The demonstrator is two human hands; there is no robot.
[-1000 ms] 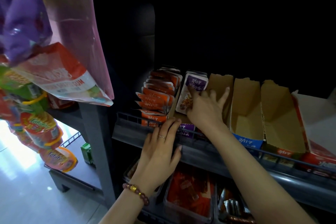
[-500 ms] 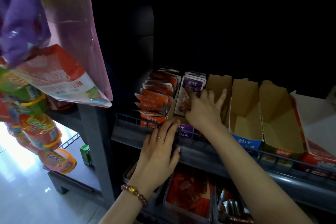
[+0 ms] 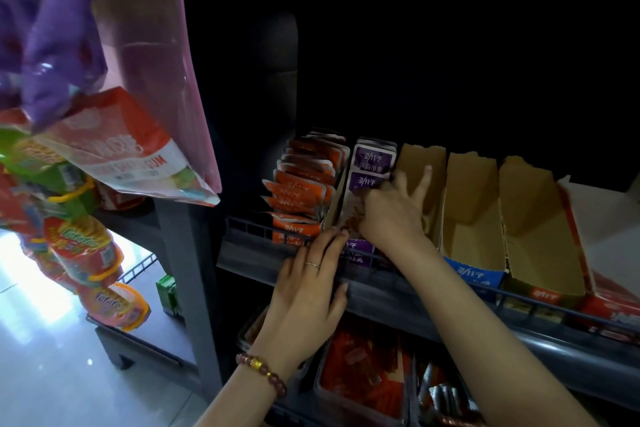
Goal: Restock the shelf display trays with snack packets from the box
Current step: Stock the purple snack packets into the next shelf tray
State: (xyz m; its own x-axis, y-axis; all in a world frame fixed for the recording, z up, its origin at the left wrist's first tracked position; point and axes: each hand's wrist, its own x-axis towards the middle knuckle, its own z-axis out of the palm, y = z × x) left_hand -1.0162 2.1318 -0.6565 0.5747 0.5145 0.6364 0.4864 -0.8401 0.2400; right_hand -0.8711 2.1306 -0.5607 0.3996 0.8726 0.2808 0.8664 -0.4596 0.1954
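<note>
Orange tray (image 3: 294, 233) full, purple tray (image 3: 356, 250) partly filled; three cardboard trays (image 3: 471, 229) empty. Left grip (image 3: 308, 291) flat on shelf edge (image 3: 249, 253); right grip (image 3: 391, 218) among purple packets (image 3: 374, 158), hold unclear.

Right hand (image 3: 391, 215): fingertips buried among the purple packets (image 3: 374, 159) — whether they pinch one cannot be told.
Shelf back (image 3: 433, 45): black shadow at upper centre, nothing readable.
Lower bins (image 3: 363, 381): cut by the bottom edge — contents a red blur.
Red box (image 3: 609, 308): cut off at the right edge.
Hanging bags (image 3: 69, 45): cropped at upper left.
Packet print: too small to read.
</note>
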